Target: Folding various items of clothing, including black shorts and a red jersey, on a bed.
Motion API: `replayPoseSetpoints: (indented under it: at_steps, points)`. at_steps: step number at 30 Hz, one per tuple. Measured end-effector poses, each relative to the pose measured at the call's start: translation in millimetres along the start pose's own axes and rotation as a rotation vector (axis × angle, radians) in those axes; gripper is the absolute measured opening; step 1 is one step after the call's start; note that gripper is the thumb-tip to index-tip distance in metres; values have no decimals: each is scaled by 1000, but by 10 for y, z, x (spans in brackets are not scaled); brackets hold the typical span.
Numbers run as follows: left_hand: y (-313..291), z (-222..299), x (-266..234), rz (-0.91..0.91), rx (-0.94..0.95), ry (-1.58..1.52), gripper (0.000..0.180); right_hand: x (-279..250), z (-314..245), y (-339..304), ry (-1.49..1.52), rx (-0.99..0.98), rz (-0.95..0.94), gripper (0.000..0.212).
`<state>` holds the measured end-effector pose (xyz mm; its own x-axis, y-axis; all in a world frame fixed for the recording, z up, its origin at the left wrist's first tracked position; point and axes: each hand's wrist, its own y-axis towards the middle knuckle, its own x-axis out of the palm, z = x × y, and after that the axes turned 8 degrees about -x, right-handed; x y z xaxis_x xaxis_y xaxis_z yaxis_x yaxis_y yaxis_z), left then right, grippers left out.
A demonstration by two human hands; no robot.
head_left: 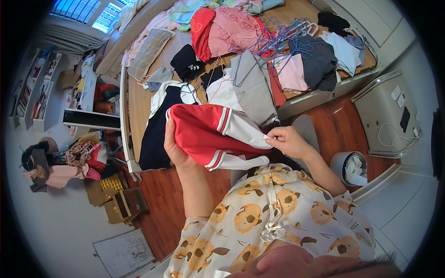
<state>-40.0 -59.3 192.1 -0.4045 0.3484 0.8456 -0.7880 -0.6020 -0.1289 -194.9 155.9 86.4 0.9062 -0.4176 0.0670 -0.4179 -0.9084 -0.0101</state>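
Note:
A red top with white sleeves (197, 132) and red-and-white striped bands is stretched between my hands, in front of my waist. My left hand (177, 149) grips its left edge, thumb along the near side and the other fingers hidden by the cloth. My right hand (288, 142) pinches the end of one white sleeve (241, 127) between thumb and fingers. The other white sleeve (234, 161) hangs toward me, loose. Just beyond the top, a navy and white garment (162, 125) and a grey garment (254, 85) lie on the bed.
On the wooden bed board (139, 99) are a tangle of hangers (287, 39), a pink garment (234, 32), a black cap (187, 62), a plaid pillow (150, 53) and several folded clothes. A bin (340, 167) stands at right, cardboard boxes (124, 206) at left.

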Motion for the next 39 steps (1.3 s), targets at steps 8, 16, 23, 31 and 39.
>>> replayPoseSetpoints:
  at_steps: [8, 16, 23, 31, 39]
  points:
    - [-3, 6, 48, -9, -19, 3, 26, 82, 234, 9, 93, -117, -66, 11]
    - [43, -6, 11, 19, -5, 7, 25, 210, 63, -20, -200, -314, -211, 33]
    - [58, 4, -25, 19, 33, 44, 24, 192, 20, 4, -379, -404, 91, 13]
    - [94, -5, -122, 103, 70, 77, 22, 97, -87, 7, -489, -382, -62, 21]
    - [78, -1, -112, 57, 53, 55, 21, 310, 122, 83, -565, -457, -113, 24]
